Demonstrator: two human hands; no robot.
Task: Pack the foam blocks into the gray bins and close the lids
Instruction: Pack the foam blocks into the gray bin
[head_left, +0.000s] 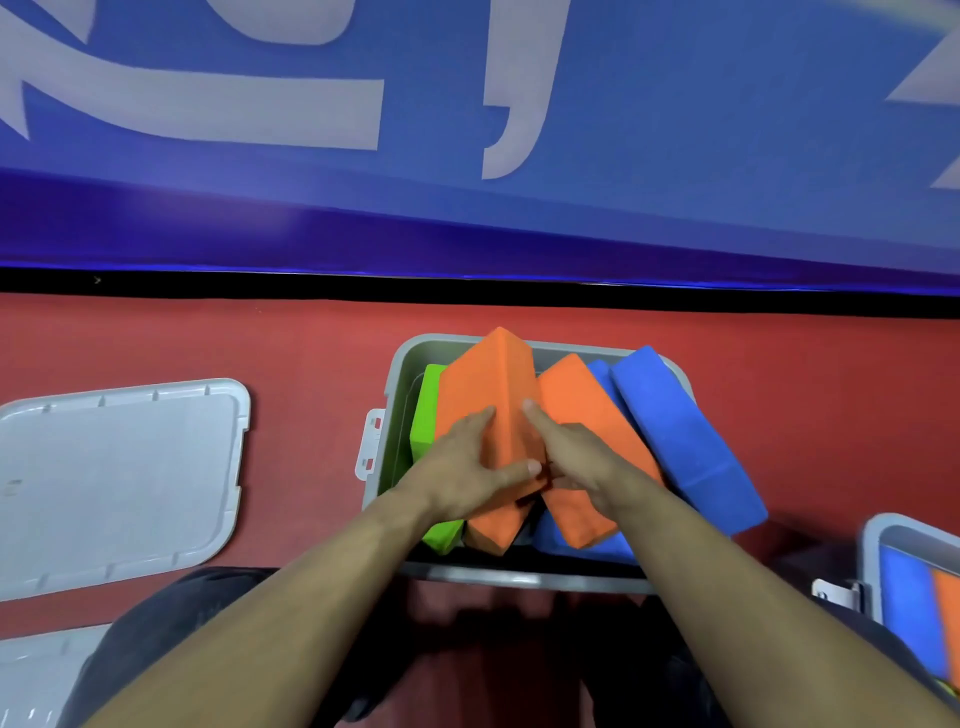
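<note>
At six o'clock of the gray bin (400, 364), both hands on the tall orange block (483, 395): left hand (467, 462) gripping its left face, fingers spread flat, thumb hooked round the near edge; right hand (571, 457) pressing its right face, fingers straight (thumb hidden). Upright inside the bin, wedged between green block (426, 415) at nine o'clock and second orange block (582, 415), blue blocks (685, 441) at three o'clock. Detached lid (119, 483) far toward nine o'clock on red floor (301, 364).

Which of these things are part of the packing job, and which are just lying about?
Part of the job:
- gray bin
- orange block, held by left hand and right hand
- green block
- blue block
- lid
- second bin

Just there:
- red floor
- blue banner
</note>
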